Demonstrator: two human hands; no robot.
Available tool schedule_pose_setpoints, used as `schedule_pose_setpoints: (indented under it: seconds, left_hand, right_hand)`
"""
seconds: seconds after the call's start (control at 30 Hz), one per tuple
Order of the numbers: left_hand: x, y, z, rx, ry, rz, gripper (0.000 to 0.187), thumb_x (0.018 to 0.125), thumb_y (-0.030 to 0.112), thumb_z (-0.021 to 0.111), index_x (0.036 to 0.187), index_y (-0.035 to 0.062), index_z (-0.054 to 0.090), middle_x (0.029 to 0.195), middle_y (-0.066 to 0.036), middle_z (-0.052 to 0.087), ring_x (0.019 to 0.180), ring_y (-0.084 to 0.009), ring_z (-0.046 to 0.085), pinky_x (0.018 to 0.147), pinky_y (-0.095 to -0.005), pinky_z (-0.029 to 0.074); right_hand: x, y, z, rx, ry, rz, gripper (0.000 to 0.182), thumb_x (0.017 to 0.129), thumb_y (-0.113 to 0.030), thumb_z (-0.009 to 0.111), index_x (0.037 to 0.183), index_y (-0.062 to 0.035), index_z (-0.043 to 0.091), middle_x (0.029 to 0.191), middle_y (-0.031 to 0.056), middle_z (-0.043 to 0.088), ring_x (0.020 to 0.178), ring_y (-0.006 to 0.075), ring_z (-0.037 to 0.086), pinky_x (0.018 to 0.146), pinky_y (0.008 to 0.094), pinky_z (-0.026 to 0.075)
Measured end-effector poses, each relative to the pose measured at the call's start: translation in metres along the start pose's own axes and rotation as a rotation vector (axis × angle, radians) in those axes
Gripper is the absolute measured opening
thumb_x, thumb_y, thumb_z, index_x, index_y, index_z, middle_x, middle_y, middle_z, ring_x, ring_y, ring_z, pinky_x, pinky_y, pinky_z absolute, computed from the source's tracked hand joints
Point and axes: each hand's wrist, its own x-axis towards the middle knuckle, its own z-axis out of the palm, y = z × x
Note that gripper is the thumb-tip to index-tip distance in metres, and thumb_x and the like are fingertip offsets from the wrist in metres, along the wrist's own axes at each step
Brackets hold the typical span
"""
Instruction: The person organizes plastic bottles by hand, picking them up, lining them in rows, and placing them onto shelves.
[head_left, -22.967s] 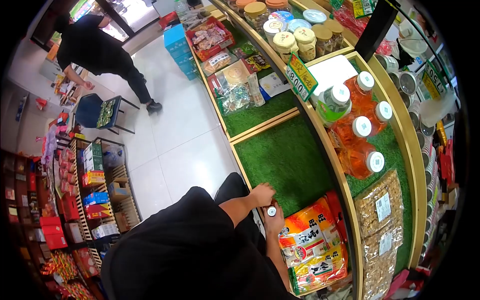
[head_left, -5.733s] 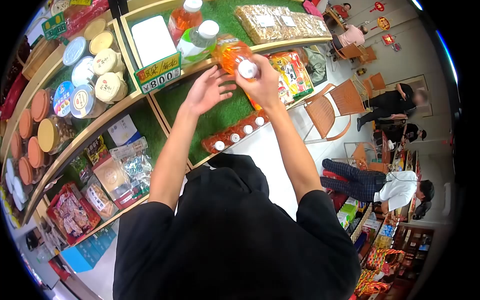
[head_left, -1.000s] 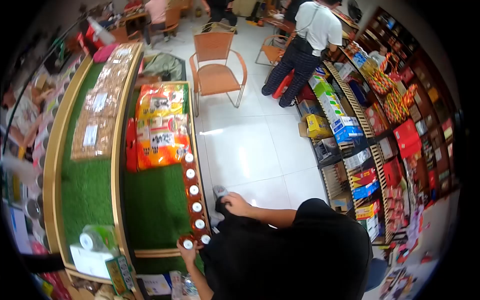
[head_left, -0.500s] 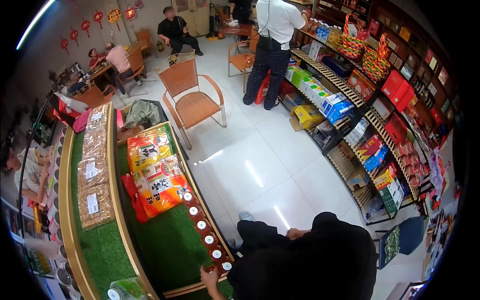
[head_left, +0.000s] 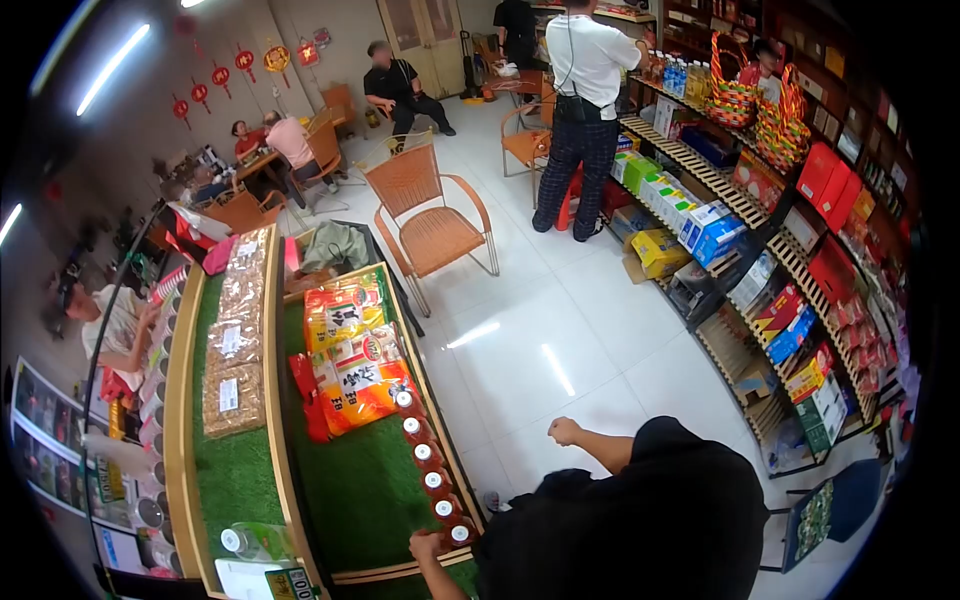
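My left hand (head_left: 426,546) is at the front end of the green-lined display shelf (head_left: 350,500), its fingers curled. It is right beside the nearest jar (head_left: 460,535); whatever the fingers may hold is hidden. Several reddish-brown jars with white lids stand in a row along the shelf's right edge. Behind them lie an orange snack bag (head_left: 362,385) and a yellow-and-red snack bag (head_left: 345,310). My right hand (head_left: 565,431) is held out over the floor, closed, with nothing visible in it.
Flat packs of brown snacks (head_left: 235,350) lie on the upper shelf at left, with a green-labelled bottle (head_left: 255,542) near its front. A wicker chair (head_left: 435,235) stands ahead. Stocked racks (head_left: 720,240) line the right. A person in white (head_left: 590,80) stands there; others sit farther back.
The view has tilted up and turned left. My right hand has moved from close to my body to out over the floor. My left hand stays by the nearest jars, its fingers more curled.
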Motion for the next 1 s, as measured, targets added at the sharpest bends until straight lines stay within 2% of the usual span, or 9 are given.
schedule_pose_setpoints:
  seconds: [0.1, 0.2, 0.23, 0.3, 0.43, 0.6, 0.87, 0.93, 1.0]
  left_hand:
    - [0.038, -0.019, 0.009, 0.000, 0.031, 0.014, 0.054, 0.060, 0.001, 0.083, 0.112, -0.0002, 0.066, 0.114, -0.020, 0.066, 0.089, -0.0304, 0.071, 0.064, -0.0417, 0.064]
    - [-0.046, 0.012, -0.012, 0.097, 0.052, 0.148, 0.056, 0.060, 0.007, 0.085, 0.112, 0.0005, 0.066, 0.111, -0.018, 0.068, 0.091, -0.0285, 0.071, 0.069, -0.0398, 0.063]
    - [0.014, -0.017, -0.008, 0.218, -0.005, 0.244, 0.063, 0.059, 0.020, 0.086, 0.115, 0.0029, 0.064, 0.109, -0.019, 0.069, 0.097, -0.0316, 0.070, 0.078, -0.0410, 0.060]
    - [-0.039, 0.000, -0.019, 0.494, 0.137, 0.393, 0.064, 0.061, 0.032, 0.084, 0.115, 0.0053, 0.063, 0.109, -0.022, 0.068, 0.102, -0.0364, 0.067, 0.086, -0.0434, 0.055]
    - [-0.039, -0.002, -0.015, 0.593, 0.203, 0.384, 0.053, 0.073, 0.031, 0.072, 0.117, 0.0055, 0.059, 0.114, -0.023, 0.066, 0.109, -0.0392, 0.062, 0.092, -0.0451, 0.051]
    - [-0.033, -0.002, -0.013, 0.492, 0.192, 0.306, 0.050, 0.076, 0.026, 0.068, 0.118, 0.0025, 0.058, 0.121, -0.022, 0.063, 0.115, -0.0393, 0.059, 0.097, -0.0439, 0.048]
    - [0.037, 0.016, -0.015, 0.555, 0.047, 0.144, 0.063, 0.078, 0.030, 0.064, 0.126, -0.0100, 0.055, 0.124, -0.025, 0.061, 0.115, -0.0370, 0.060, 0.096, -0.0414, 0.048]
    - [0.056, 0.014, -0.009, 0.653, 0.131, 0.157, 0.049, 0.087, 0.033, 0.057, 0.122, -0.0010, 0.060, 0.120, -0.020, 0.060, 0.097, -0.0382, 0.065, 0.066, -0.0517, 0.058]
    - [0.027, 0.021, -0.007, 0.613, 0.079, 0.100, 0.056, 0.084, 0.034, 0.059, 0.124, -0.0054, 0.058, 0.123, -0.023, 0.060, 0.106, -0.0381, 0.063, 0.081, -0.0470, 0.053]
  right_hand:
    - [-0.019, 0.008, -0.004, 0.217, 0.013, -0.043, 0.024, 0.085, -0.021, 0.058, 0.088, -0.0006, 0.070, 0.064, 0.0112, 0.064, 0.051, 0.0210, 0.061, 0.048, 0.0344, 0.051]
    - [-0.045, 0.053, 0.005, 0.386, 0.022, -0.057, 0.019, 0.084, -0.018, 0.062, 0.088, -0.0011, 0.070, 0.064, 0.0109, 0.062, 0.050, 0.0193, 0.059, 0.046, 0.0316, 0.050]
    - [-0.059, 0.072, 0.007, 0.445, 0.041, -0.013, 0.019, 0.083, -0.017, 0.062, 0.088, -0.0008, 0.070, 0.064, 0.0112, 0.062, 0.050, 0.0193, 0.059, 0.047, 0.0316, 0.050]
    - [-0.091, 0.122, 0.013, 0.514, 0.068, 0.083, 0.019, 0.083, -0.016, 0.063, 0.088, 0.0002, 0.071, 0.065, 0.0118, 0.063, 0.051, 0.0190, 0.060, 0.048, 0.0317, 0.052]
    - [-0.166, 0.262, 0.043, 0.349, 0.221, 0.272, 0.025, 0.075, -0.019, 0.071, 0.089, 0.0022, 0.073, 0.072, 0.0146, 0.070, 0.058, 0.0218, 0.066, 0.057, 0.0356, 0.056]
    - [-0.288, 0.367, 0.064, 0.797, 0.302, 0.708, 0.017, 0.080, -0.012, 0.068, 0.086, 0.0033, 0.064, 0.062, 0.0144, 0.057, 0.045, 0.0231, 0.053, 0.042, 0.0383, 0.046]
    - [-0.314, 0.368, 0.090, 1.071, 0.503, 0.781, 0.018, 0.083, -0.012, 0.062, 0.090, 0.0026, 0.068, 0.061, 0.0160, 0.059, 0.043, 0.0237, 0.053, 0.041, 0.0369, 0.046]
    - [-0.298, 0.345, 0.091, 0.968, 0.563, 0.590, 0.025, 0.084, -0.014, 0.058, 0.099, 0.0008, 0.071, 0.064, 0.0163, 0.062, 0.045, 0.0243, 0.057, 0.043, 0.0369, 0.047]
    - [-0.283, 0.311, 0.076, 0.698, 0.644, 0.493, 0.024, 0.082, -0.018, 0.058, 0.092, -0.0029, 0.074, 0.070, 0.0166, 0.068, 0.057, 0.0215, 0.065, 0.058, 0.0355, 0.053]
